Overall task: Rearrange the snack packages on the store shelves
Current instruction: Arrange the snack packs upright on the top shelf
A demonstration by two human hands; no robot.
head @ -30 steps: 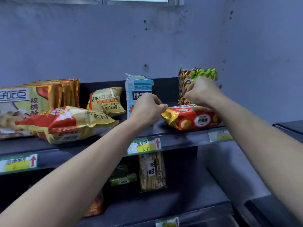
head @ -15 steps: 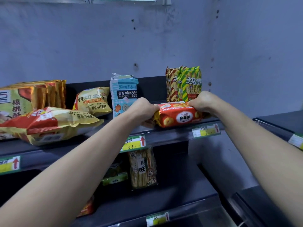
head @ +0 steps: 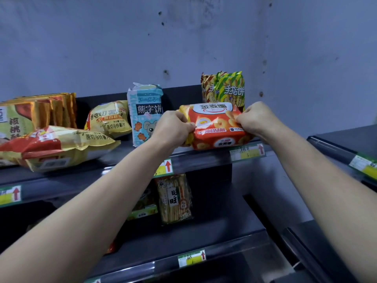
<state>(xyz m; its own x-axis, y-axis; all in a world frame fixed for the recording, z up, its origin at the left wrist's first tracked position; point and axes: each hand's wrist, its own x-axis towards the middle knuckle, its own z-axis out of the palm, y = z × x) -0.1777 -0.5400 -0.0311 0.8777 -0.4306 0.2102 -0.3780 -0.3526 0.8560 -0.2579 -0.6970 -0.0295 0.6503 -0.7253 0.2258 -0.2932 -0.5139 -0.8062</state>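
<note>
An orange-red snack bag (head: 214,127) is tipped up at the front of the top shelf (head: 204,158), its face turned toward me. My left hand (head: 173,127) grips its left end and my right hand (head: 255,117) grips its right end. Behind it stand green and brown striped biscuit packs (head: 226,88). A light blue biscuit pack (head: 142,111) stands upright just left of my left hand.
Yellow chip bags (head: 110,119) (head: 61,144) and a row of golden packs (head: 40,113) fill the shelf's left part. On the lower shelf (head: 193,231) stands a rice cracker pack (head: 175,199) beside a green pack (head: 142,209). Another dark shelf unit (head: 346,144) stands at the right.
Both hands came down from the blue pack and the striped packs onto the orange-red bag, took hold of its ends and tilted it up from lying flat.
</note>
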